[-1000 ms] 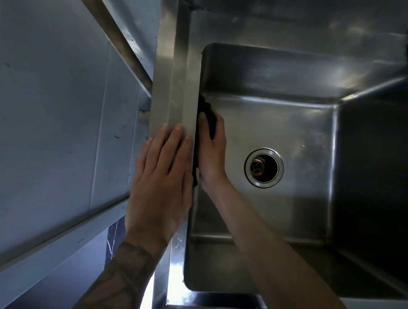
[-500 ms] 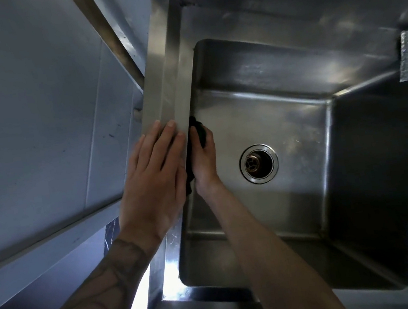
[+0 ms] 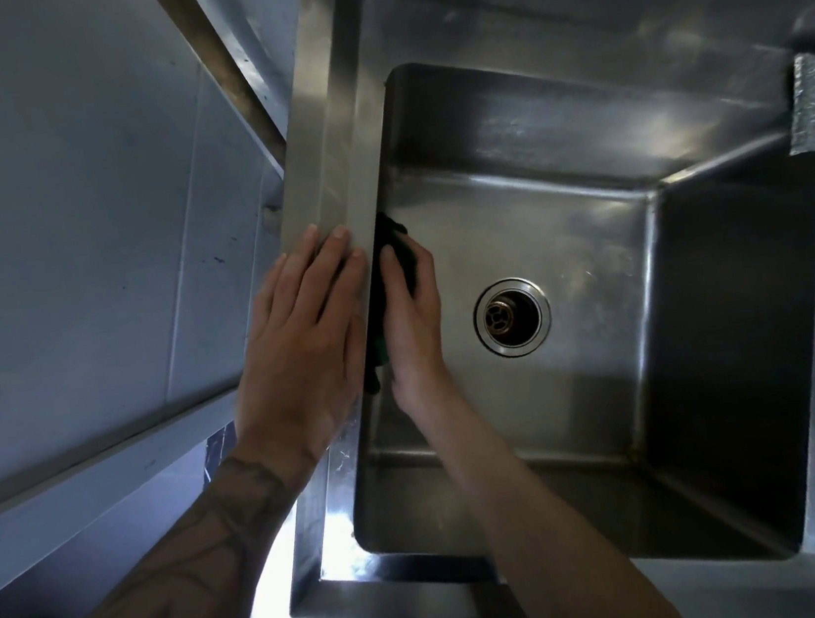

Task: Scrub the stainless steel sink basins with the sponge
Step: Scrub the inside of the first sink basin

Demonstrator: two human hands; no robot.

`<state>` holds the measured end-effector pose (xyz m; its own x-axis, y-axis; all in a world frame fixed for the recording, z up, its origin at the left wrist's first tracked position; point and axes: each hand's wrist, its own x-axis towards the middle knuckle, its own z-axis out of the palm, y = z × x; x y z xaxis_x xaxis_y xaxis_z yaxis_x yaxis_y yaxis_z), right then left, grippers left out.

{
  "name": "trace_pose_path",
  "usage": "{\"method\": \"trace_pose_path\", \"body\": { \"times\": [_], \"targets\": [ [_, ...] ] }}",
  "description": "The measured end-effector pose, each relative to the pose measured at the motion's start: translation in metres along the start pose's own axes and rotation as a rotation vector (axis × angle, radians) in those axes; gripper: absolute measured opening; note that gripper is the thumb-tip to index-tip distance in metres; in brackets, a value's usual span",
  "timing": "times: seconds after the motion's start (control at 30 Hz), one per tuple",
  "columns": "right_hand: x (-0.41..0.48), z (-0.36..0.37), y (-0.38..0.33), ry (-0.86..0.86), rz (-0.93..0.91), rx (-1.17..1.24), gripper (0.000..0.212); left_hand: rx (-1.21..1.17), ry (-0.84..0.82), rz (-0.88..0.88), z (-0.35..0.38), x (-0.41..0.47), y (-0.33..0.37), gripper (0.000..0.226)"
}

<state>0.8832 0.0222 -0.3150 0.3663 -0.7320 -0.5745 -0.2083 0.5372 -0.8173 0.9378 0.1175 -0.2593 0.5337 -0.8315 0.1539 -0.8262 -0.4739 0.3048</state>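
2 bare arms, 1 tattooed
Dark line tattoos cover the left forearm from the wrist up; the right forearm is plain; nails on the left hand are short.

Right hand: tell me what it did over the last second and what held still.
The right hand slid the sponge a little back toward the person along the left wall of the basin, holding it throughout. The left hand stayed flat on the sink rim.
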Motion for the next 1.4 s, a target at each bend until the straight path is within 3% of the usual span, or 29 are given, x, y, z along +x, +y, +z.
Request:
{"method": "trace_pose_path", "body": {
  "times": [0.1, 0.27, 0.47, 0.67, 0.87, 1.07, 1.17, 1.27, 1.4],
  "targets": [
    [-0.014, -0.003, 0.009, -0.02, -0.093, -0.017, 0.034, 0.008, -0.008, 0.007, -0.001, -0.001, 0.0, 0.045],
    [-0.001, 0.002, 0.018, 0.046, 0.171, -0.083, 0.034, -0.002, 0.007, 0.001, 0.0, 0.002, 0.001, 0.044],
    [-0.033, -0.007, 0.022, -0.019, -0.061, -0.008, 0.034, -0.005, -0.004, 0.005, 0.0, 0.0, 0.0, 0.045],
    [-0.013, 0.0, 0.028, 0.067, 0.183, -0.087, 0.035, -0.025, 0.004, -0.01, -0.002, 0.001, 0.002, 0.044],
    [-0.054, -0.012, 0.026, -0.032, -0.049, 0.03, 0.035, -0.01, 0.008, 0.003, -0.001, 0.0, 0.0, 0.045],
    [-0.03, -0.004, 0.031, 0.052, 0.199, -0.059, 0.034, -0.02, 0.019, -0.001, 0.0, 0.001, 0.0, 0.043],
    [-0.058, -0.012, 0.028, 0.027, 0.057, 0.051, 0.03, -0.02, 0.013, -0.005, 0.001, 0.0, 0.0, 0.044],
    [-0.067, -0.016, 0.034, -0.013, 0.009, 0.008, 0.03, -0.03, 0.022, -0.005, 0.001, 0.0, -0.001, 0.043],
    [-0.035, -0.008, 0.042, 0.051, 0.23, -0.041, 0.035, -0.022, 0.034, 0.007, 0.002, 0.001, -0.001, 0.042]
  ]
}}
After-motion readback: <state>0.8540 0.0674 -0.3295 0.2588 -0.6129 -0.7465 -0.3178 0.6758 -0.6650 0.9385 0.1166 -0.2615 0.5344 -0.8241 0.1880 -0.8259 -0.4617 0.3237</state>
